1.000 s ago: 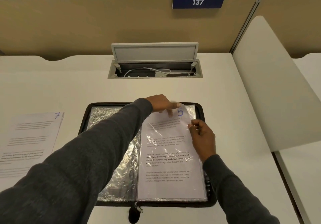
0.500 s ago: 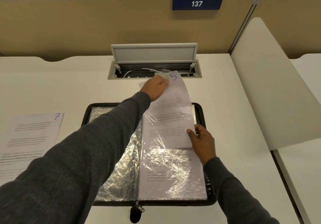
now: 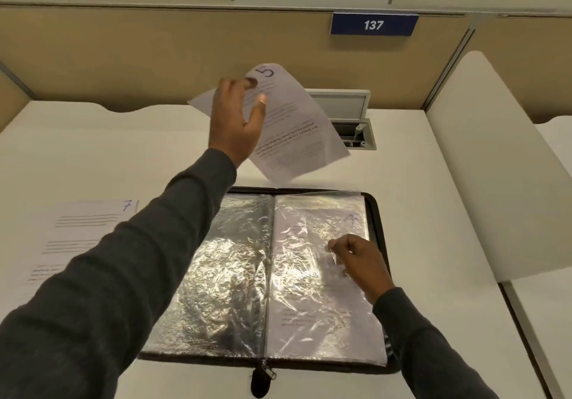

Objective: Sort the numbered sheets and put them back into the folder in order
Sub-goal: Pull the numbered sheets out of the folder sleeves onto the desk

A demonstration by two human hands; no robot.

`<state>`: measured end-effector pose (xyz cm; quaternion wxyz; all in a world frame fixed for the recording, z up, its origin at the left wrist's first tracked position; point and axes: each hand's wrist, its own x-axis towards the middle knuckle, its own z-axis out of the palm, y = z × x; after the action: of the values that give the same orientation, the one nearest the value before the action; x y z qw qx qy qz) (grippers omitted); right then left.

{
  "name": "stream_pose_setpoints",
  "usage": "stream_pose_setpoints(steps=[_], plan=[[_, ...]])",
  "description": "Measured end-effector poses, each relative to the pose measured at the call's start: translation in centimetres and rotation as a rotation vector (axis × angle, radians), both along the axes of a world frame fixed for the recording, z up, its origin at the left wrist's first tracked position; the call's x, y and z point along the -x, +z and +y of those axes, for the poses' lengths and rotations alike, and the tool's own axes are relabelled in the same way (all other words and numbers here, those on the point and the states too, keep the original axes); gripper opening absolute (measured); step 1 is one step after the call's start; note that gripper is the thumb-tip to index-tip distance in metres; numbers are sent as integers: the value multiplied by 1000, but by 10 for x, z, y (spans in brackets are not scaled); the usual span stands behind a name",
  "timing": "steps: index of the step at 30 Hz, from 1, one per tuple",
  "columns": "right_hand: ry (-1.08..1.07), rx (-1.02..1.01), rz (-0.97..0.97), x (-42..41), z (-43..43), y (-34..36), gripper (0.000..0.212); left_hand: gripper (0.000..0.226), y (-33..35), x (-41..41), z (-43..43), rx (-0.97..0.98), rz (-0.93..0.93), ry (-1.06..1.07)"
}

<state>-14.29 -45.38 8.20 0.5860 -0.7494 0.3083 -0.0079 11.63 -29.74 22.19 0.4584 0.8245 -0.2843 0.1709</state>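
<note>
White desk (image 3: pixel 433 200), partitioned booth, blue plate reading 137 (image 3: pixel 374 24) on the back panel. Cable hatch (image 3: pixel 349 113) with raised lid at the desk's far edge, partly hidden behind the lifted sheet. Sheet marked 7 (image 3: pixel 83 231) lies flat at left, the left sleeve crossing over its corner. Zip folder (image 3: pixel 376 213) lies open at centre; crinkled clear sleeves on both sides, the right one holding a sheet marked 4 (image 3: pixel 318 262). Left hand (image 3: pixel 236 120), fingers grasping sheet marked 5 (image 3: pixel 294 126), holds it aloft above the folder's far edge. Right hand (image 3: pixel 362 262), fingers pinching the right sleeve's plastic.
</note>
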Motion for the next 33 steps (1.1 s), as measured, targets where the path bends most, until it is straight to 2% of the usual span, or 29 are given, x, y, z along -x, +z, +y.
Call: stream_pose_setpoints(steps=[6,14,18,21,23,28,30,33], plan=[[130,-55,-66,-37,56,34,26,26,29,6,79,59,-174,205],[353,228,-121,-91,153,38,29,31,59,7,195,16,-320,410],[307,121,-149,-111,195,24,22,30,65,3,240,-18,-358,468],[407,80,-96,-119,227,11,16,22,64,-2,275,-45,-394,496],[537,182,-53,-123,243,-7,26,27,59,-7,293,-77,-400,512],[844,704,121,-120,266,-43,58,32,40,-18,324,-201,-385,494],[852,780,103,-116,270,-47,63,34,26,-25,334,-280,-368,455],[840,785,89,-113,271,-51,63,37,-5,-39,346,-422,-265,394]])
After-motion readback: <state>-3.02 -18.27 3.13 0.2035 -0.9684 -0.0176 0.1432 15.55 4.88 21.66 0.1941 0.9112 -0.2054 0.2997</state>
